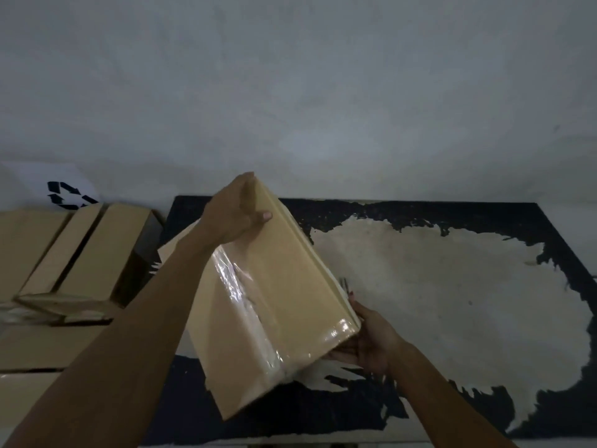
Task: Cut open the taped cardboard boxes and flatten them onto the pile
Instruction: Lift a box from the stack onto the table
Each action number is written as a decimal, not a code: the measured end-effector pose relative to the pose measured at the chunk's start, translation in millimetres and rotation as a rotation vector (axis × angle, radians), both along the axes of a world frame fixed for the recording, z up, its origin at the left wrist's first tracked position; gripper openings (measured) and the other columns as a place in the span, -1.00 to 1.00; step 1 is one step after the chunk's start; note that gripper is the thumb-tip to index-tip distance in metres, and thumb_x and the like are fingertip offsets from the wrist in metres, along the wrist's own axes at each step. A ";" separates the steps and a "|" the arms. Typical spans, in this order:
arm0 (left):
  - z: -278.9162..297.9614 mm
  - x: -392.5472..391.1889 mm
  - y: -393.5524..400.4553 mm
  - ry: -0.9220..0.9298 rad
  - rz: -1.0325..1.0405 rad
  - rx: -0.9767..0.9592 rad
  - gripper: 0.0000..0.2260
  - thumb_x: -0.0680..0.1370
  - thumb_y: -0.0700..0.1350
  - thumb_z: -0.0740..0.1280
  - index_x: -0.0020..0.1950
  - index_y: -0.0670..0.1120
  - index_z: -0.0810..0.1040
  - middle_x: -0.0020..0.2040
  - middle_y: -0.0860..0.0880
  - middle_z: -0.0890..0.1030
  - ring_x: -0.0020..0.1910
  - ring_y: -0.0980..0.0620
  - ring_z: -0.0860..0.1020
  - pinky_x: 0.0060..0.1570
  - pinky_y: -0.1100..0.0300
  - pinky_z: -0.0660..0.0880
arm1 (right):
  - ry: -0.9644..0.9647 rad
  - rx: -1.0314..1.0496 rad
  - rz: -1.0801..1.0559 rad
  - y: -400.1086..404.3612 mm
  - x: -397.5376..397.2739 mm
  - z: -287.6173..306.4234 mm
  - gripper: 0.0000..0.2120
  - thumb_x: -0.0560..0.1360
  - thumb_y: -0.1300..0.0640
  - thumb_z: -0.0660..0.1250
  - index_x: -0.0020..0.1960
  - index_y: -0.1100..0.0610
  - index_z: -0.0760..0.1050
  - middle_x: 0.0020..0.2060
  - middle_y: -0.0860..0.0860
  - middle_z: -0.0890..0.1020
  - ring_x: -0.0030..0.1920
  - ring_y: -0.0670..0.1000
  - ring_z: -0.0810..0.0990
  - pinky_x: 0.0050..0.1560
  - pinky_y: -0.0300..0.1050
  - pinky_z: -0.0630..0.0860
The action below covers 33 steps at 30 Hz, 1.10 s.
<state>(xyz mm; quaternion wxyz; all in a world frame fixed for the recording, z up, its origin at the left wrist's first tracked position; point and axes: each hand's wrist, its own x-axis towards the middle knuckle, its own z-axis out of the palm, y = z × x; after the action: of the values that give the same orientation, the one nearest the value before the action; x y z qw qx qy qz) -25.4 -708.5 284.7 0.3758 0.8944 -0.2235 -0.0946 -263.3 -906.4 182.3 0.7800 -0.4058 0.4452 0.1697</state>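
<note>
A tan cardboard box (284,270), sealed with shiny clear tape along its seam, is held tilted above the table. My left hand (235,215) grips its far upper corner, thumb on the top face. My right hand (368,344) supports the near lower corner from beneath, fingers curled under the edge. A thin dark tool with a red tip (347,287) shows just behind the box's right edge, near my right fingers; what it is cannot be told.
The table (452,302) has a worn black top with a large pale bare patch. Flattened and folded cardboard boxes (80,253) are stacked at the left. A white sheet with a recycling symbol (64,192) leans on the grey wall behind them.
</note>
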 end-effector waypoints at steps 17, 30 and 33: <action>-87.7 -20.8 -17.1 0.042 -0.040 0.083 -0.52 0.63 -0.08 0.30 0.54 -0.07 0.28 0.62 0.01 0.09 0.61 0.04 -0.03 0.54 0.06 -0.17 | 0.203 -1.163 0.536 -42.0 11.4 -84.6 -0.88 0.57 0.11 0.29 0.07 0.08 0.55 -0.19 -0.03 0.59 -0.28 -0.06 0.53 -0.25 -0.15 0.46; -102.7 -42.0 11.2 -0.062 0.421 0.445 0.01 0.37 0.58 0.16 0.59 -0.05 0.03 0.61 -0.14 0.05 0.59 -0.19 -0.04 0.46 -0.35 -0.16 | 0.117 -1.164 0.471 -67.9 31.1 -86.0 -0.77 0.52 0.06 0.40 -0.02 0.17 0.40 -0.20 0.04 0.51 -0.24 0.03 0.48 -0.39 -0.14 0.29; -105.9 -40.4 14.1 -0.093 0.372 0.451 -0.23 0.52 0.42 0.15 0.56 -0.03 0.12 0.55 -0.11 0.20 0.55 -0.18 0.10 0.47 -0.37 -0.09 | 0.010 -1.233 0.290 -80.8 40.8 -59.0 -0.78 0.58 0.07 0.34 0.06 0.21 0.40 -0.18 0.11 0.58 -0.20 0.17 0.60 -0.38 -0.12 0.36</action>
<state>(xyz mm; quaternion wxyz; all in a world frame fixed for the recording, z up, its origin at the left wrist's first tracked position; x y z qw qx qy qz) -65.7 -694.4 178.8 0.1677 0.9843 -0.0460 -0.0302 -222.5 -987.2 123.3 0.3699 -0.8360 0.4051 -0.0119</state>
